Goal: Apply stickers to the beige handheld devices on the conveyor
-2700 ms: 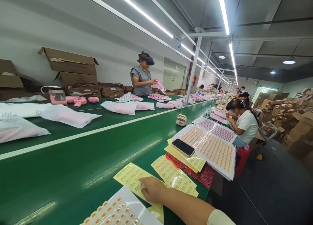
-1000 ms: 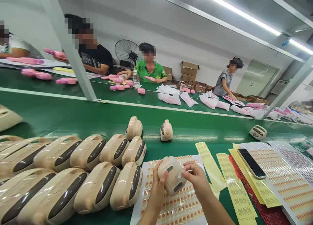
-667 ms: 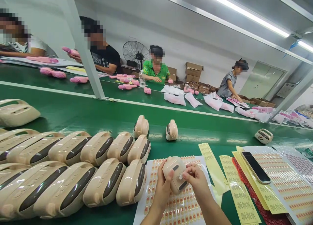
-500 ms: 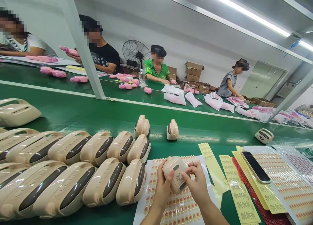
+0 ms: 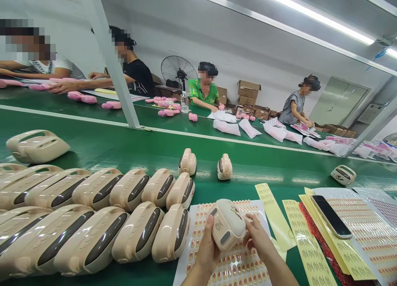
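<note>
A cream rounded plastic device is held above the sticker sheet. Its underside, with two grey pads and small printed text, faces left and towards me; a dark and red graphic shows on its upper right side. My left hand grips its left end, thumb on the underside, other fingers hidden behind. At its right side is my right hand, with bent fingers against the edge; some fingertips are hidden. Rows of small orange and yellow stickers cover the sheet beneath both hands.
Rows of similar cream devices with handles and dark panels fill the left. Yellow label strips, a phone and more sticker sheets lie right. Metal posts rise beyond the belt; several co-workers sit across with pink items.
The device has turned, bringing its graphic side into view and its underside leftwards. My right hand has moved from the underside to the right edge. The view has shifted slightly left.
</note>
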Tool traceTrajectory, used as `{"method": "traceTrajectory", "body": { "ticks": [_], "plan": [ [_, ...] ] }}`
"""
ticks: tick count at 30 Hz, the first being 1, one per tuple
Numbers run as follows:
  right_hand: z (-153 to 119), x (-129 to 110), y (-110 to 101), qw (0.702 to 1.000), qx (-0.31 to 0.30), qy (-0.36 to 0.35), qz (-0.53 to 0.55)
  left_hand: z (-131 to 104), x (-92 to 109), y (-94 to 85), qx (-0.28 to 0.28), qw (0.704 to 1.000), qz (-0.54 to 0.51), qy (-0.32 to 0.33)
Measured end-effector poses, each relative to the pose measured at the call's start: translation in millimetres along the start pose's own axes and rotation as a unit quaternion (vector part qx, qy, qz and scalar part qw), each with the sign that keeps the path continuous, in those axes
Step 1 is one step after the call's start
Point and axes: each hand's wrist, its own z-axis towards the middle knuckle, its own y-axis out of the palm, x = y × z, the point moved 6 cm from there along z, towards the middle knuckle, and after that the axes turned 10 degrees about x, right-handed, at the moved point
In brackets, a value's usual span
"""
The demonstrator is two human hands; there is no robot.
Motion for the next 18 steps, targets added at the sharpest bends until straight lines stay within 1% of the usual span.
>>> {"method": "traceTrajectory", "body": {
  "ticks": [1, 2, 3, 4, 6, 7, 8, 9, 10, 11, 13, 15, 18],
  "plan": [
    [1.9, 5.3, 4.0, 0.999, -0.029, 0.038, -0.001, -0.4, -3.4, 1.5, -0.022, 1.000, 0.008, 0.007],
    [4.1, 6.2, 5.5, 0.997, -0.044, 0.057, 0.001, -0.2, -6.9, 2.2, -0.038, 0.999, 0.024, 0.025],
    [7.5, 2.0, 3.3, 0.998, -0.040, 0.054, 0.005, 0.8, -10.9, 2.2, -0.051, 0.997, 0.039, 0.046],
    [12.2, -6.9, -2.4, 0.999, -0.018, 0.033, 0.006, 2.5, -15.0, 1.5, -0.059, 0.994, 0.052, 0.069],
    [24.0, -37.7, -19.8, 0.997, 0.052, -0.057, -0.006, 8.7, -24.4, -1.1, -0.066, 0.988, 0.088, 0.110],
    [30.4, -57.9, -29.2, 0.988, 0.096, -0.117, -0.031, 13.0, -29.1, -2.8, -0.064, 0.982, 0.122, 0.126],
    [36.8, -79.1, -37.3, 0.970, 0.143, -0.177, -0.080, 17.4, -33.1, -4.5, -0.060, 0.973, 0.166, 0.145],
    [44.0, -99.5, -42.3, 0.946, 0.187, -0.225, -0.141, 21.8, -36.3, -6.2, -0.054, 0.962, 0.213, 0.162],
    [53.0, -117.4, -43.8, 0.919, 0.219, -0.255, -0.208, 25.9, -38.9, -7.7, -0.049, 0.950, 0.254, 0.174],
    [64.0, -131.8, -42.8, 0.893, 0.242, -0.264, -0.272, 29.5, -40.8, -8.9, -0.045, 0.941, 0.283, 0.180],
    [89.7, -151.2, -37.5, 0.870, 0.261, -0.256, -0.330, 33.9, -41.7, -10.1, -0.044, 0.932, 0.306, 0.187],
    [115.6, -159.8, -31.8, 0.868, 0.262, -0.241, -0.345, 35.1, -40.9, -10.1, -0.044, 0.929, 0.313, 0.192],
    [146.4, -159.8, -27.4, 0.867, 0.249, -0.221, -0.371, 34.0, -39.1, -9.0, -0.044, 0.926, 0.317, 0.201]
  ]
}}
